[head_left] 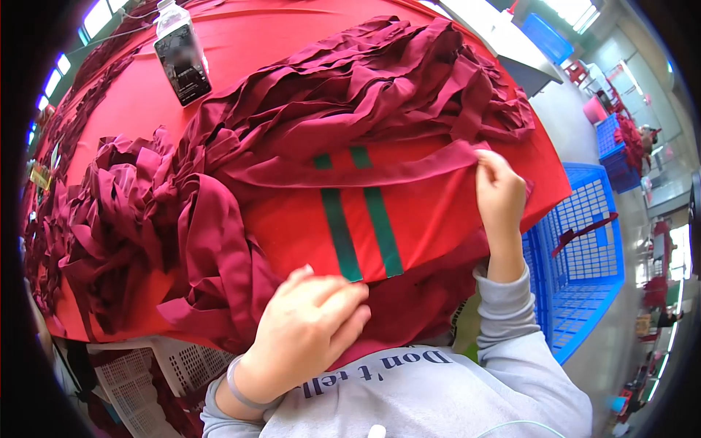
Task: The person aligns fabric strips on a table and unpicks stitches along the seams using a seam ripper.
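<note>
- Head view, right hand (499, 182): thumb and fingertips are pinched narrow on the end of a maroon strip (380, 175). The hand is raised at the right of the table, the forearm in a grey sleeve (505, 310).
- Head view, maroon strip: it runs from the right hand leftward in a shallow sag to the fabric pile (350, 87). It crosses over two green bands (359, 232) lying on the red cloth (285, 226).
- Head view, left hand (310, 317): held low at the near edge of the table, by the lower ends of the green bands. The fingers are partly curled; whether anything is between them, I cannot tell. A pale band (241, 387) circles the wrist.
- Head view, fabric pile: loose, folded maroon lengths lie across the far part of the work area. A second tangled heap (124, 212) lies at the left, joined to the pile, with lengths hanging toward the near edge.
- Head view, bottle (182, 60): dark label, clear upper part, on the red cloth just beyond the fabric pile, tilted in the picture.
- Head view, blue crate (584, 277): beside the table at the right, a dark red strip (586, 232) across its side.
- Head view, white basket (135, 394): below the table edge at lower left, perforated walls.
</note>
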Demonstrator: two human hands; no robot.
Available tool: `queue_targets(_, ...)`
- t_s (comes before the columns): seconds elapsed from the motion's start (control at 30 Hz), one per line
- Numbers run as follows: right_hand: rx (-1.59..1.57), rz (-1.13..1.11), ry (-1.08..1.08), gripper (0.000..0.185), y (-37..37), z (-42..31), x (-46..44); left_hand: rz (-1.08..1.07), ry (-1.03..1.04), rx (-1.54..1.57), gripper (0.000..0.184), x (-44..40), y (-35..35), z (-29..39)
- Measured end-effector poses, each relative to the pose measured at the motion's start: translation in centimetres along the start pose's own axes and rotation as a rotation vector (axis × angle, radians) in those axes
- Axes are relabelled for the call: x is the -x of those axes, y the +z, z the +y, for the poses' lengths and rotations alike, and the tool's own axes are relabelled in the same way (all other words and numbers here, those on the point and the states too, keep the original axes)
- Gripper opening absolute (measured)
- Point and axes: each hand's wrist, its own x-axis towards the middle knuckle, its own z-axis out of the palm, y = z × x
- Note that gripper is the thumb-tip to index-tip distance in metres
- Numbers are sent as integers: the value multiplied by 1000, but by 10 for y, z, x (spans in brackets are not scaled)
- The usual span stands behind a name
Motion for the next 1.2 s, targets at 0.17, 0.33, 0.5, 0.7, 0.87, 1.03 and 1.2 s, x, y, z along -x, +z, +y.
queue_targets(0.17, -524, 549, -138, 7, -29, -19, 35, 342, -67, -384, 50, -22, 9, -13)
queue_targets(0.33, -845, 652, -419, 42, -63, -44, 34, 216, -206, -484, 57, -36, 20, -22)
queue_targets(0.5, -942, 557, -108, 50, -102, -19, 3, 227, -123, -403, 38, -29, 25, -31)
queue_targets(0.7, -1203, 350, 456, 42, -144, 65, -30, 598, -15, -256, 53, -8, 6, -41)
queue_targets(0.87, -1150, 379, 728, 42, -120, 162, -57, 436, 213, -425, 43, 1, -1, -55)
queue_targets(1.03, -488, 317, 626, 41, -83, 227, -62, 215, 34, -455, 36, -3, 17, -51)
queue_targets(1.2, -138, 117, 407, 36, -72, 263, -56, 198, -49, -409, 38, 0, 18, -52)
